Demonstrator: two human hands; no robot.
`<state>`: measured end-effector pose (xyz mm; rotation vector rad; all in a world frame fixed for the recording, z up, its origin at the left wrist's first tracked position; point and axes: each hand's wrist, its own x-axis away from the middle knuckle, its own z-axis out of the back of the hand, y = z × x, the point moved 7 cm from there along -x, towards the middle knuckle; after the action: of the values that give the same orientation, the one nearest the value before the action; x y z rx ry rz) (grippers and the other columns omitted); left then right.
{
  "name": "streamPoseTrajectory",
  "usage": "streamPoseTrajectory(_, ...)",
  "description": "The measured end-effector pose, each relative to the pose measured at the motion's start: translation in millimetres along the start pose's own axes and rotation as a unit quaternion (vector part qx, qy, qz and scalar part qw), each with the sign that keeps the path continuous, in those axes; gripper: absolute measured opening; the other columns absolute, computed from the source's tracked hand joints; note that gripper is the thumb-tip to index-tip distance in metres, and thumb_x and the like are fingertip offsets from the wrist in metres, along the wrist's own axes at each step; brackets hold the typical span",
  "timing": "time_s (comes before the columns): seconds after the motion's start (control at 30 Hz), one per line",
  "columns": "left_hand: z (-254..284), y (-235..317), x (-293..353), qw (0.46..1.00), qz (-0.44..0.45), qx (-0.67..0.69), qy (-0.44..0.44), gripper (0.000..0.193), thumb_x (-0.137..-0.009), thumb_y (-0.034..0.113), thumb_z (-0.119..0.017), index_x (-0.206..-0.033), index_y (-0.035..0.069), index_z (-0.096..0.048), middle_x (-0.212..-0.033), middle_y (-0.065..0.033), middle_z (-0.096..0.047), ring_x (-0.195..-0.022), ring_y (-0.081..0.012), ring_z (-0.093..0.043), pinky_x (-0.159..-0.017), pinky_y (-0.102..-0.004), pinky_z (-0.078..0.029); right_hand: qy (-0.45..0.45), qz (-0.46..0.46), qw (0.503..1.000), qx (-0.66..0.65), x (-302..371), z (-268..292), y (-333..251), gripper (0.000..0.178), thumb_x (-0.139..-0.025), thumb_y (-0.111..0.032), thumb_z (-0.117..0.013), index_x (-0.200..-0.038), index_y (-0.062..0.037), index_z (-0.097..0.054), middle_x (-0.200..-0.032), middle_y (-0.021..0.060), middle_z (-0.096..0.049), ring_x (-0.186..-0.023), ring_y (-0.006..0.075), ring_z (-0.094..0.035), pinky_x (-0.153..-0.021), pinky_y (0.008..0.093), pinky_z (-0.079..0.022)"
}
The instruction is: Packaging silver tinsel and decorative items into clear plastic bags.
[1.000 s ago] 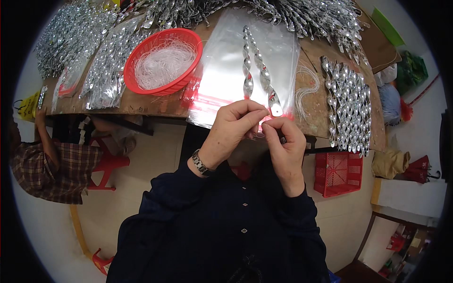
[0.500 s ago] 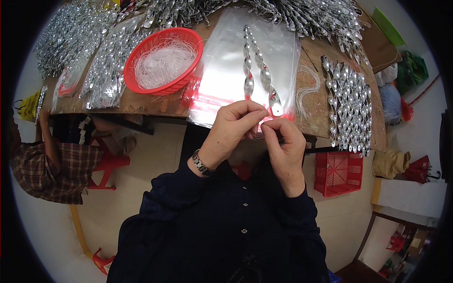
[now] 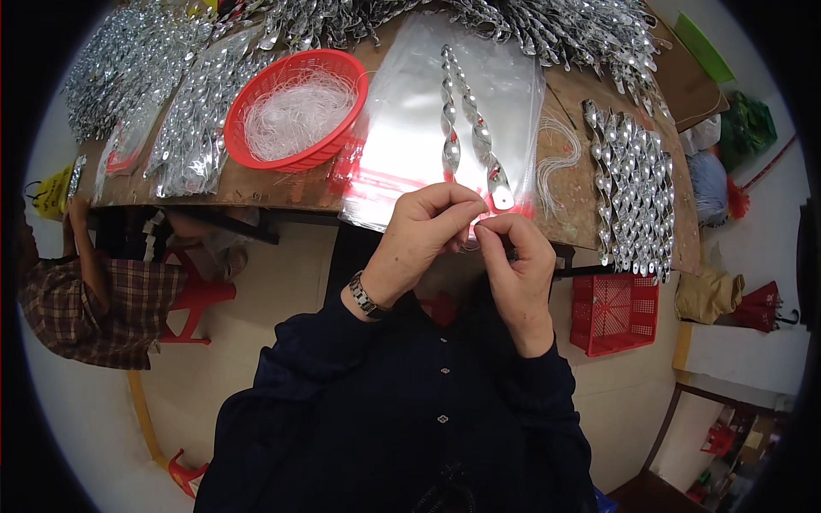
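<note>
A dark navy top (image 3: 376, 410) with long sleeves (image 3: 299, 350) is covering the body; pale clover-shaped buttons (image 3: 442, 419) are running down its front, and a silvery link band (image 3: 364, 295) is circling the left wrist (image 3: 385, 295).

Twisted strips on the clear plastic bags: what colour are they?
The twisted strips are shiny silver, clearest in the head view.

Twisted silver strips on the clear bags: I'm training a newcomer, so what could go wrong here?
The strip bundle at right seems to overhang the table; a bump could drop pieces. The two strips lie on slick-looking clear bags and might slide. Thin thread in the red basket lies loose and could tangle.
</note>
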<state>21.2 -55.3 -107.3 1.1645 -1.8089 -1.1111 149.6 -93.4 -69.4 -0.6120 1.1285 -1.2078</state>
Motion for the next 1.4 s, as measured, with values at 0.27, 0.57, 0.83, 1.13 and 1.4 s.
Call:
streamPoseTrajectory(0.27,0.9,5.7,0.3,0.999,-0.029,-0.044,-0.004,0.011,-0.094,0.011,-0.062,-0.097,0.003,-0.067,-0.074,0.0033,-0.058,-0.062,-0.0033,-0.051,-0.055,-0.0170,-0.038,-0.014,-0.001,1.000,-0.003,-7.4,14.0,-2.3,0.030,-0.083,-0.006,-0.070,-0.111,0.0000,-0.061,-0.101,0.0124,-0.062,-0.074,0.0193,-0.060,-0.065,0.0294,-0.050)
streamPoseTrajectory(0.57,-15.2,44.1,8.9,0.943,-0.207,-0.257,-0.032,0.008,-0.087,0.006,-0.064,-0.093,0.001,-0.068,-0.088,-0.0043,-0.058,-0.075,-0.0115,-0.054,-0.065,-0.0244,-0.043,-0.079,0.151,0.974,0.146,-26.8,33.2,-48.5,0.028,-0.081,0.004,-0.067,-0.108,-0.0015,-0.065,-0.108,0.0117,-0.063,-0.089,0.0207,-0.063,-0.075,0.0296,-0.051)
streamPoseTrajectory(0.83,-30.6,65.1,18.1,0.894,-0.311,-0.315,-0.072,0.009,-0.085,0.001,-0.063,-0.093,0.001,-0.067,-0.099,-0.0058,-0.059,-0.088,-0.0146,-0.057,-0.072,-0.0244,-0.045,-0.113,0.195,0.956,0.188,-31.6,34.5,-70.2,0.020,-0.079,0.005,-0.067,-0.098,-0.0004,-0.066,-0.100,0.0127,-0.065,-0.089,0.0265,-0.065,-0.076,0.0316,-0.051)
streamPoseTrajectory(1.13,-40.9,84.4,21.6,0.824,-0.403,-0.394,-0.067,0.009,-0.084,0.001,-0.063,-0.092,0.003,-0.068,-0.102,-0.0086,-0.064,-0.097,-0.0232,-0.059,-0.083,-0.0323,-0.046,-0.116,0.214,0.940,0.239,-32.4,39.6,-81.9,0.012,-0.079,0.005,-0.067,-0.090,0.0005,-0.063,-0.086,0.0124,-0.063,-0.079,0.0268,-0.063,-0.068,0.0324,-0.049)
streamPoseTrajectory(1.4,-25.7,42.3,-3.2,0.932,-0.250,-0.216,-0.149,0.016,-0.092,0.002,-0.058,-0.106,-0.002,-0.064,-0.097,-0.0076,-0.065,-0.091,-0.0144,-0.062,-0.080,-0.0269,-0.048,-0.078,0.080,0.991,0.078,-38.2,45.3,-59.0,0.003,-0.085,-0.001,-0.064,-0.084,0.0002,-0.061,-0.078,0.0088,-0.063,-0.067,0.0194,-0.060,-0.062,0.0281,-0.045)
